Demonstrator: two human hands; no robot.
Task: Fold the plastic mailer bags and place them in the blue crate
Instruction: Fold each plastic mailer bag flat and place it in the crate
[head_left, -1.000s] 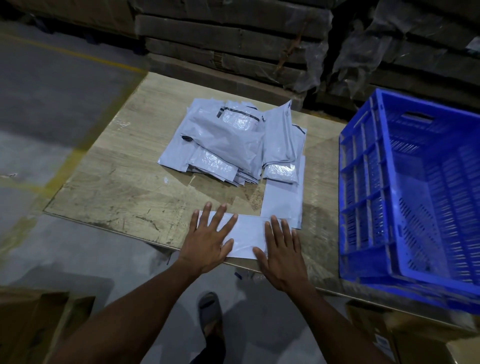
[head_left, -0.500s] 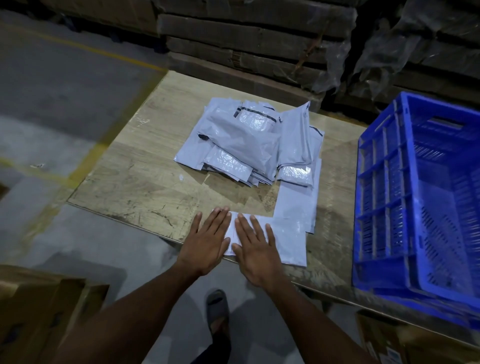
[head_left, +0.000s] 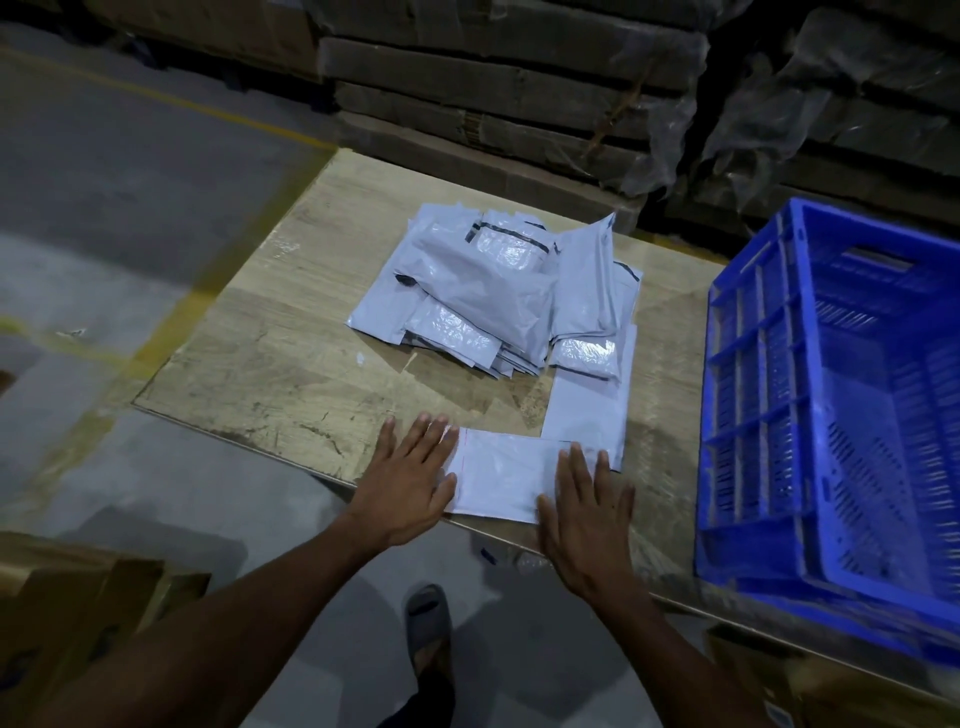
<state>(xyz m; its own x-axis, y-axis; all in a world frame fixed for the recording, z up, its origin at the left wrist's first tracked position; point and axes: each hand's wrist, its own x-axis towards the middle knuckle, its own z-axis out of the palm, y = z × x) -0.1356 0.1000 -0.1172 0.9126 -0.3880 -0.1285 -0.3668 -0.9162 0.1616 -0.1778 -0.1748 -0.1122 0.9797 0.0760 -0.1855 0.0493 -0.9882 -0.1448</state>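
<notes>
Both palms flat, gripping nothing: left hand (head_left: 408, 486) and right hand (head_left: 586, 512) pin mailer (head_left: 498, 475) ends at table (head_left: 270, 364) near edge. Long axis 9–3. Crate (head_left: 831, 395) at 3, nearer right.

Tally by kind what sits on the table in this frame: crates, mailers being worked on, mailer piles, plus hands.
Blue crate: 1
Mailer bag under the hands: 1
Pile of mailer bags: 1 (bags in it cannot be counted)
Hands: 2, left hand, right hand
Total: 5
</notes>
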